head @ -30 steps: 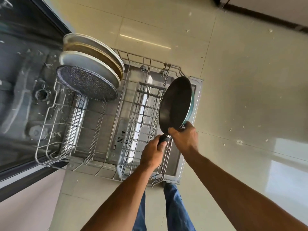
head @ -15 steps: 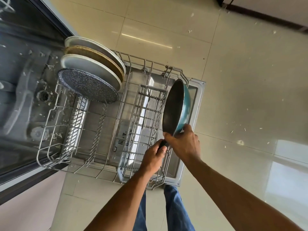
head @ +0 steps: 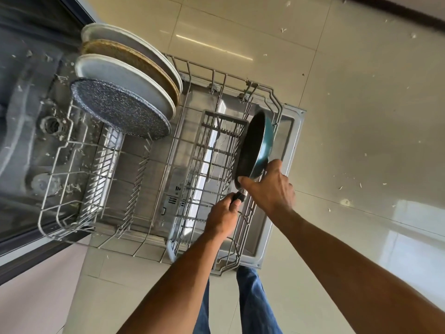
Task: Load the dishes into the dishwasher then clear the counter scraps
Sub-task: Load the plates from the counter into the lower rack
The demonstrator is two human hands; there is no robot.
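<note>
Seen from above: a teal frying pan point(head: 261, 143) with a dark inside, stood on edge at the right end of the pulled-out wire dishwasher rack point(head: 154, 189), just beside the cutlery basket point(head: 212, 165) and against the rack's right-hand wires. Gripped by both hands: left hand point(head: 222, 216) curled round the black handle point(head: 238, 197) low down, right hand point(head: 271, 189) pinching the pan's near rim, thumb on the dark inner face, fingers round the teal back. Dark inside turned toward the rack's middle, teal underside toward the floor side. Whether the pan's lower edge already sits on the rack wires: cannot tell, hidden by the hands. At the rack's far left, four plates standing on edge in a row, close together: a speckled dark plate point(head: 120, 109) nearest, then a white plate point(head: 130, 80), a brown-rimmed plate point(head: 134, 59), and another white plate point(head: 134, 42) at the back. Middle tines of the rack bare. Under the rack, the open dishwasher door point(head: 286, 189) lying flat; to the left, the dark tub point(head: 26, 97), flecked with bits of debris. Glossy beige floor tiles point(head: 361, 116) around, dotted with small pale scraps point(head: 345, 202). Blue jeans point(head: 252, 304) visible below the forearms.
</note>
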